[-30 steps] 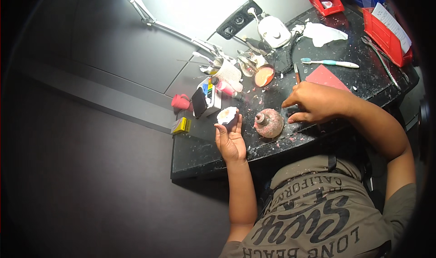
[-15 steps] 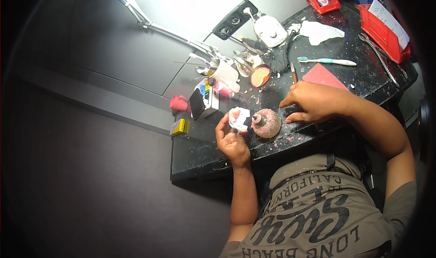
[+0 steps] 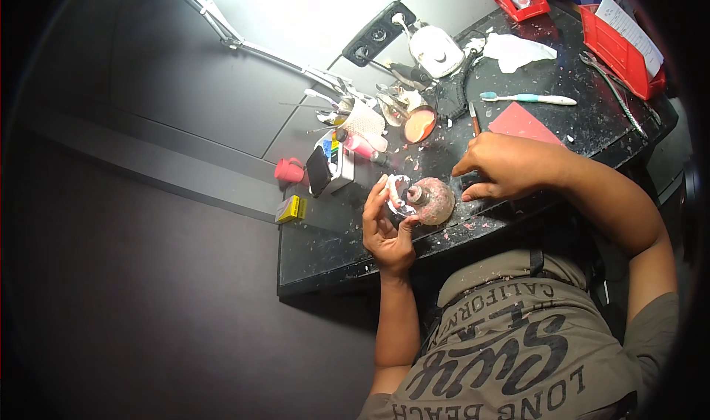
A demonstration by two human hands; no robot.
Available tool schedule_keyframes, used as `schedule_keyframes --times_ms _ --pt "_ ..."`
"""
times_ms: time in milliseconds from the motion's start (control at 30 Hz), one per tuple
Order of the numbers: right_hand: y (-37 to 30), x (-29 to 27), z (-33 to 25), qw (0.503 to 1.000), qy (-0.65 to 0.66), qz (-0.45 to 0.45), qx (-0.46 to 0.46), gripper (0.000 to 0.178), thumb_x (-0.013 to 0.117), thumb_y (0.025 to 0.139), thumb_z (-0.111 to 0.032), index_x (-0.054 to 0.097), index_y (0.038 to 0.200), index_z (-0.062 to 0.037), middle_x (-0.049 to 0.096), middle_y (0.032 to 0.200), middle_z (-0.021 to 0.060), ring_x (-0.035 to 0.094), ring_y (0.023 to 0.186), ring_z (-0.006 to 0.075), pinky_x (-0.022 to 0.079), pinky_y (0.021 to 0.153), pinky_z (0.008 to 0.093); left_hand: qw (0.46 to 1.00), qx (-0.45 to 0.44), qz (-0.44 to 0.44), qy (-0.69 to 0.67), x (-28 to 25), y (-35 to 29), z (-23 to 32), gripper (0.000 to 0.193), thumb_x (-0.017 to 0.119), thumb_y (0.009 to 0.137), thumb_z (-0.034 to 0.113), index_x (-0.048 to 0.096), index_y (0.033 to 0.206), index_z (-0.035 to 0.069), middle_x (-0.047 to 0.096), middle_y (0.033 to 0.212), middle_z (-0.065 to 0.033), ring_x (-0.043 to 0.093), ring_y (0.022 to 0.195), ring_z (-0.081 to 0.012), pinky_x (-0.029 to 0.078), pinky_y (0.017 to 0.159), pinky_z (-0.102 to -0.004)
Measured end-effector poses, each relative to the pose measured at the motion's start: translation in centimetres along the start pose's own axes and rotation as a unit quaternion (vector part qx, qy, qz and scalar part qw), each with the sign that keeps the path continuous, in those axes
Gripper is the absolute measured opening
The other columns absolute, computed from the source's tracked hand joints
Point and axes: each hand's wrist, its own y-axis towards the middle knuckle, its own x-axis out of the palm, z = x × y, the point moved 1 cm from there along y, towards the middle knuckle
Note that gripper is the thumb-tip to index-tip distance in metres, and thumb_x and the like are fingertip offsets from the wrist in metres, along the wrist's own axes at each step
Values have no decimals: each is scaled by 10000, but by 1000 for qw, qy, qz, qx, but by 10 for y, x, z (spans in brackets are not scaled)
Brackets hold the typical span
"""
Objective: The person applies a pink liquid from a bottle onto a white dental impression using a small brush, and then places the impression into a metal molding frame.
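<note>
My left hand (image 3: 390,235) grips a white plaster dental model with pink wax on it (image 3: 395,191), fingers at one side and thumb at the near edge. The model is tilted close beside a round, wax-spattered spirit burner (image 3: 436,202) with a metal neck. I cannot tell whether the two touch. To the right of the burner, my right hand (image 3: 506,167) hovers low over the bench with thumb and index finger apart. Nothing shows between them; its other fingers are hidden. A wax knife with a brown handle (image 3: 475,124) lies just beyond its knuckles, beside a pink wax sheet (image 3: 523,124).
Behind the burner stand a dish of pink wax (image 3: 420,125), a pink bottle (image 3: 356,144), and a holder with several tools (image 3: 362,118). A toothbrush (image 3: 529,99), a white cloth (image 3: 520,52) and red bins (image 3: 621,54) occupy the far right. The bench's near edge (image 3: 355,266) runs before me.
My left hand has moved slightly right and turned the dental model, bringing it close against the burner's neck. My right hand keeps its pose. The whole view has shifted slightly.
</note>
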Motion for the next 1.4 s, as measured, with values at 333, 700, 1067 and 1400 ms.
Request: schedule_keyframes --times_ms 333,700,1067,1400 --pt "-1 2 4 1000 2 13 -10 408 789 859 -249 715 1147 30 702 926 258 667 946 410 518 874 457 1000 12 -11 18 0 -2 -1 650 859 824 127 517 1357 -21 513 1459 -252 531 1345 -322 404 1158 -439" --pt "-1 -5 -2 1000 3 4 4 395 782 870 -253 719 1098 64 717 994 289 703 960 424 558 870 448 941 -242 180 -154 -21 3 -3 625 433 1068 535 534 1213 -65 671 1111 -213 724 978 -381 636 796 -440" --pt "-1 0 13 985 -112 126 43 323 768 871 -251 720 1037 22 683 1001 225 649 1039 395 515 927 473 943 -245 175 -142 -17 1 -3 585 455 1073 514 587 1153 -50 691 1010 -180 736 856 -345 612 705 -396" --pt "0 -2 9 968 -177 112 137 272 769 862 -239 707 979 -1 674 991 187 648 1032 365 516 906 466 940 -232 192 -160 -22 -12 -7 573 452 1083 484 616 1170 -59 701 993 -157 727 806 -298 579 664 -363"
